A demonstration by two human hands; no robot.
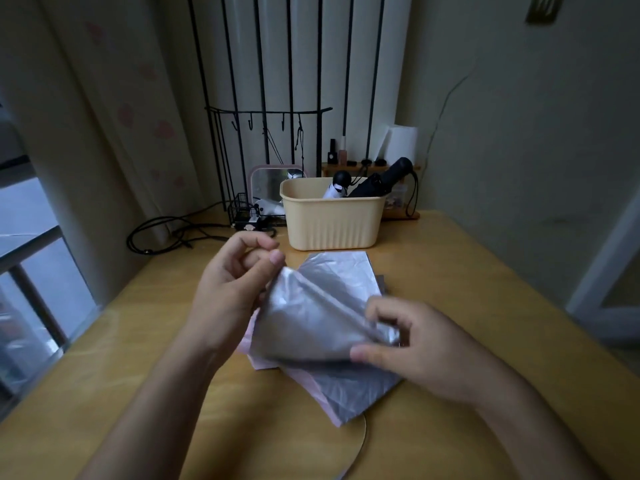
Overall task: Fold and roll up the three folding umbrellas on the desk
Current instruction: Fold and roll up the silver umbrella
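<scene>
A silver-grey folding umbrella [322,313] with a pink underside lies spread in flat panels on the wooden desk [467,271]. My left hand [235,282] pinches the upper corner of one lifted panel between thumb and fingers. My right hand [412,344] grips the narrow end of the same panel, thumb below and fingers above. A rolled black umbrella [381,181] and a white one with a black knob [337,187] stand in the beige basket [332,220] behind. The umbrella's handle is hidden.
Black cables [162,233] trail across the desk's back left. A small mirror [270,183], a black wire rack [263,133] and a wooden shelf with bottles [346,157] stand at the back. A window [27,271] is on the left.
</scene>
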